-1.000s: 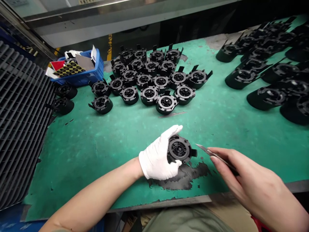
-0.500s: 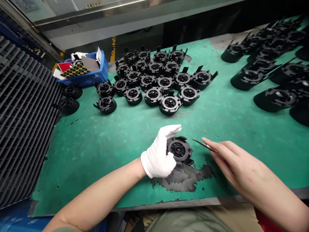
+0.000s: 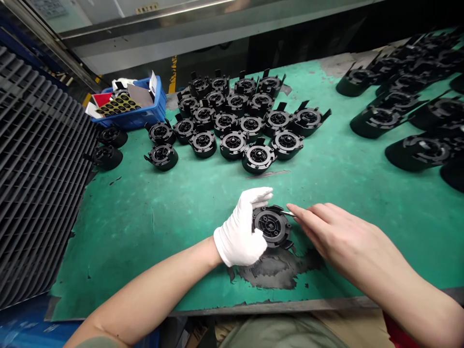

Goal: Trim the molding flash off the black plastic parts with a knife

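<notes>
A round black plastic part with a ringed, ribbed top rests on the green mat near the front edge. My left hand, in a white glove, grips its left side, thumb in front and fingers behind. My bare right hand pinches a thin metal blade-like tool at the part's upper right rim, where its tip meets the edge. The fingertips partly hide the tool.
Several similar black parts stand in rows behind the hands, with more at the right. A blue bin of labels is back left, beside a grey slatted panel. The green mat is torn near the front.
My right hand has moved left, bringing the tool from beside the black part to its upper right rim. My left hand keeps its grip. The whole view has shifted slightly.
</notes>
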`<state>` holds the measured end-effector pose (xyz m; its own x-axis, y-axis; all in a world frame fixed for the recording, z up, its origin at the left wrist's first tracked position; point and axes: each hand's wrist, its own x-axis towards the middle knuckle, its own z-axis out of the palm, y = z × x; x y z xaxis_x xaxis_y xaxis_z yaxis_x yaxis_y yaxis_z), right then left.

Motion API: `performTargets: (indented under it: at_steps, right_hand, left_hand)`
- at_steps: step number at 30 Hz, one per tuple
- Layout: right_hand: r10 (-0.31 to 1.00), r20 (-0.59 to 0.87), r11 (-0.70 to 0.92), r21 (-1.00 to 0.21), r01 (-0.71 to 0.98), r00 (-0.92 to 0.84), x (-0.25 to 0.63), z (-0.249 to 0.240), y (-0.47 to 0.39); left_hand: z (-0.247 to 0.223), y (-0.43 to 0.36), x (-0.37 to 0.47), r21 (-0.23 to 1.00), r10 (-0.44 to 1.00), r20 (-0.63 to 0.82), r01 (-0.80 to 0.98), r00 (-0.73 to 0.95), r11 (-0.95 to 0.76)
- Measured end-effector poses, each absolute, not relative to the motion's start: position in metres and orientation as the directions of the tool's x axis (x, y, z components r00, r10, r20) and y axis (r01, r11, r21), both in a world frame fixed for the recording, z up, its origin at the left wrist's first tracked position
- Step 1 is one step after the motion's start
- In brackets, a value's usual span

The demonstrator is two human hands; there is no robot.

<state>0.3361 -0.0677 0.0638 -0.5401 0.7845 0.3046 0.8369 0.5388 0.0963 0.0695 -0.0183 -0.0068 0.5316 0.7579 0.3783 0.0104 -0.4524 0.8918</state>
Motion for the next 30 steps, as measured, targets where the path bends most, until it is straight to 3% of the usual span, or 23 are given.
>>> performTargets:
  at_steps: [3,8,12,16,22,27,30]
  right_hand:
    - [0.800,0.299,0.516,0.099,0.851,-0.520,0.336,0.065,-0.072]
    - [0.869,0.310,0.418,-0.043,0.907,-0.386,0.348,0.065,-0.087]
    - [0.918,0.288,0.312,-0.101,0.945,-0.273,0.367,0.055,-0.100]
    - [0.966,0.176,0.215,-0.124,0.969,-0.192,0.388,0.039,-0.113]
    - [0.931,0.285,0.265,-0.105,0.959,-0.226,0.401,0.027,-0.114]
    - [0.950,0.215,0.249,-0.080,0.965,-0.228,0.408,0.021,-0.112]
    - [0.939,0.243,0.274,-0.098,0.957,-0.244,0.410,0.024,-0.114]
  left_hand:
    - [-0.008,-0.018,0.070,0.898,0.766,0.387,-0.019,0.513,-0.440]
    - [-0.009,-0.015,0.070,0.922,0.810,0.360,-0.046,0.463,-0.384]
    - [-0.009,-0.006,0.070,0.960,0.935,0.279,-0.064,0.218,-0.272]
    - [-0.005,0.002,0.070,0.989,0.992,0.124,-0.081,-0.015,-0.125]
    - [0.002,0.003,0.069,0.994,0.997,0.080,-0.080,0.008,-0.079]
    - [-0.001,0.002,0.070,0.995,0.996,0.089,-0.043,0.014,-0.088]
    - [-0.005,0.002,0.071,0.994,0.994,0.109,-0.035,0.025,-0.108]
